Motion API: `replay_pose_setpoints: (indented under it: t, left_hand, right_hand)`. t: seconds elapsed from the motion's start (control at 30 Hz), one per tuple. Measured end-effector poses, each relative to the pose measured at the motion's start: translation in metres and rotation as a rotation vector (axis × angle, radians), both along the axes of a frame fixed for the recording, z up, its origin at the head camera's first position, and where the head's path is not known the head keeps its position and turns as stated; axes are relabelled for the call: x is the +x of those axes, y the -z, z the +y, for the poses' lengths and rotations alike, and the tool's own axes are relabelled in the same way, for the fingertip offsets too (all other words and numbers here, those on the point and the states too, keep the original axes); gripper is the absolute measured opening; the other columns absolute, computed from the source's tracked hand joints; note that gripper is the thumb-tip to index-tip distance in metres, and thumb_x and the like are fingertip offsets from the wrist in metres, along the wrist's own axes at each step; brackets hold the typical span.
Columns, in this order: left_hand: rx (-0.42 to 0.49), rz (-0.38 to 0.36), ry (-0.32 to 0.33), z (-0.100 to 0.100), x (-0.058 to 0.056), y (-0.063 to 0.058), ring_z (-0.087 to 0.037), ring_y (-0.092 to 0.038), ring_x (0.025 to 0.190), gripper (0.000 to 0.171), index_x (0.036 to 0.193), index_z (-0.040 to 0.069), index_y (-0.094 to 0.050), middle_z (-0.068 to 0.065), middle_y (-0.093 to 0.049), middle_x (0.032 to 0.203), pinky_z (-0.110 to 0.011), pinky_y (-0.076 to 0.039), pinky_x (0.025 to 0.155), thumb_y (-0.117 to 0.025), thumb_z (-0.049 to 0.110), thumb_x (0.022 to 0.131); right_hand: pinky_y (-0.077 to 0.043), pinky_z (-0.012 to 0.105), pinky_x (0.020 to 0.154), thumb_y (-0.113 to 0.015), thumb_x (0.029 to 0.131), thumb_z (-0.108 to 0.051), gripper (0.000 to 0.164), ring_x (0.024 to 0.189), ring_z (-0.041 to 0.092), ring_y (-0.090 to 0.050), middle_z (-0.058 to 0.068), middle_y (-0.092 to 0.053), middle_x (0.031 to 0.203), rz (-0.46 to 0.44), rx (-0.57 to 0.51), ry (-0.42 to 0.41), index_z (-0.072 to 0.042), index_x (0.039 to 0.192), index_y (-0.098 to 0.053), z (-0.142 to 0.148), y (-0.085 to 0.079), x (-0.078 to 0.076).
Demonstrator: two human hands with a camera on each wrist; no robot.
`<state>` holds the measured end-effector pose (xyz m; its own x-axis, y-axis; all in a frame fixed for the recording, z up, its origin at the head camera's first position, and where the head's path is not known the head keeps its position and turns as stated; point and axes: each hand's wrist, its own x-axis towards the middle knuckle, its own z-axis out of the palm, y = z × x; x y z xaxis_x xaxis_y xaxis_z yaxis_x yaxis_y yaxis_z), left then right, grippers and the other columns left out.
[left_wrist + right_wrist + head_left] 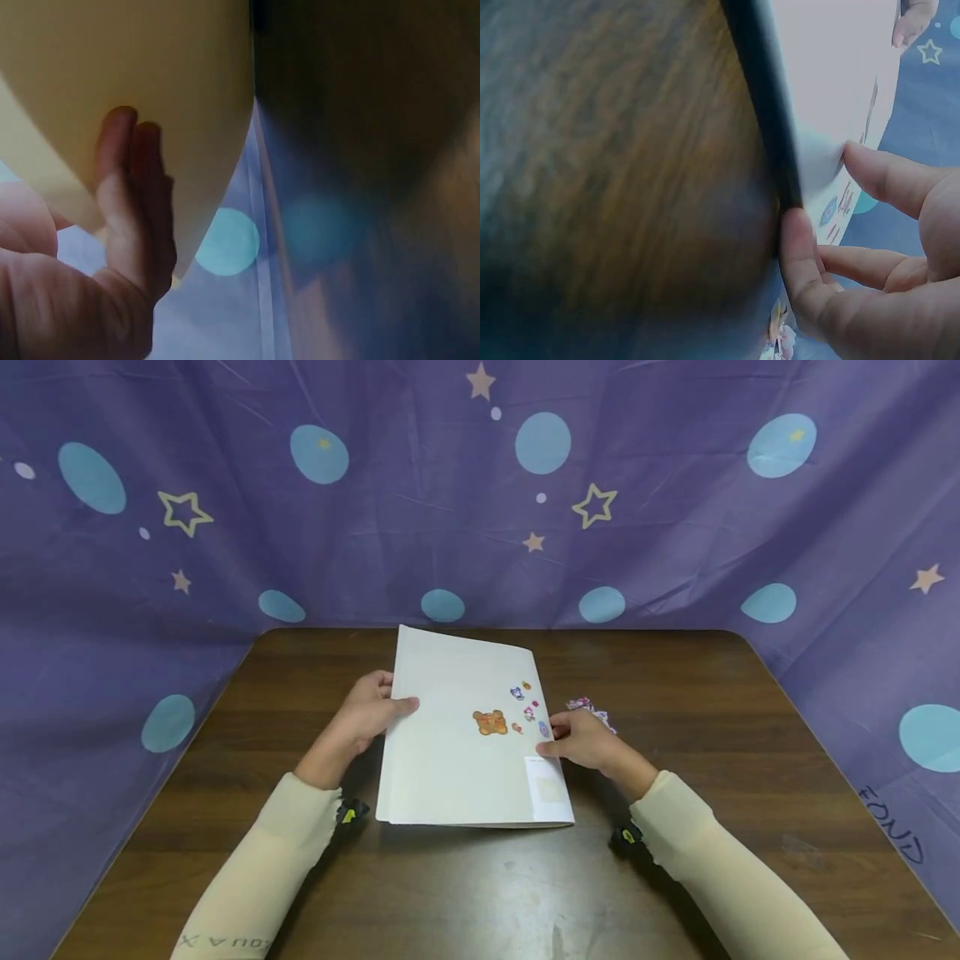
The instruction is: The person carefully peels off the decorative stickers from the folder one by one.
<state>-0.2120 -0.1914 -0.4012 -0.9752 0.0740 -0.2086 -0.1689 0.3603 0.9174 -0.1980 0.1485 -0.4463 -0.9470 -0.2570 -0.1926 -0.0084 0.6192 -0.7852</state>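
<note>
The white folder is between the two hands, over the wooden tabletop, its long axis running near to far. The left hand pinches the left edge, thumb on the upper face and fingers behind. The right hand pinches the right edge, just beyond the white label, at a point nearer than the left grip. Contact between near edge and tabletop cannot be determined.

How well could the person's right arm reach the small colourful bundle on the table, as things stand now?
Probably yes: the bundle lies just beyond the right grip, with nothing visible between them. However, this grip pinches the edge of the white folder, so it would likely need to let go first.
</note>
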Motion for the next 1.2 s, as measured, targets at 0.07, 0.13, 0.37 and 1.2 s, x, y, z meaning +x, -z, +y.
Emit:
replay_pose_setpoints:
  t: [0.07, 0.13, 0.37, 1.2]
  left_hand:
    - [-0.051, 0.002, 0.008, -0.001, -0.001, -0.001, -0.028, -0.067, 0.094, 0.054, 0.141, -0.008, -0.042, -0.026, -0.061, 0.127, -0.036, -0.060, 0.073, -0.068, 0.011, 0.098]
    - [-0.085, 0.004, 0.015, -0.001, -0.002, -0.001, -0.030, -0.068, 0.094, 0.051, 0.139, -0.009, -0.044, -0.026, -0.063, 0.124, -0.038, -0.061, 0.072, -0.068, 0.012, 0.099]
    - [-0.120, -0.003, 0.014, -0.002, -0.003, 0.002, -0.030, -0.068, 0.094, 0.052, 0.138, -0.009, -0.045, -0.028, -0.063, 0.125, -0.038, -0.061, 0.072, -0.069, 0.014, 0.099]
    - [-0.123, 0.037, 0.013, -0.005, -0.003, -0.004, -0.027, -0.068, 0.084, 0.049, 0.137, -0.007, -0.050, -0.022, -0.068, 0.106, -0.035, -0.059, 0.067, -0.069, 0.016, 0.098]
  right_hand:
    - [-0.053, 0.031, 0.074, -0.082, 0.088, -0.016, 0.045, 0.088, 0.020, -0.061, 0.011, -0.068, 0.100, 0.036, 0.034, -0.014, 0.005, 0.125, -0.067, 0.000, 0.000, 0.000]
    - [-0.054, 0.033, 0.076, -0.083, 0.087, -0.017, 0.050, 0.089, 0.021, -0.062, 0.012, -0.069, 0.104, 0.069, 0.066, -0.031, 0.004, 0.129, -0.065, 0.001, 0.000, 0.000]
    - [-0.054, 0.039, 0.083, -0.080, 0.090, -0.014, 0.048, 0.095, 0.024, -0.063, 0.014, -0.069, 0.107, 0.176, 0.113, -0.108, 0.005, 0.131, -0.064, 0.002, -0.006, -0.004]
    - [-0.055, 0.035, 0.076, -0.072, 0.095, -0.006, 0.008, 0.082, 0.016, -0.061, 0.004, -0.071, 0.094, 0.463, 0.221, -0.311, -0.004, 0.102, -0.076, -0.008, -0.010, -0.033]
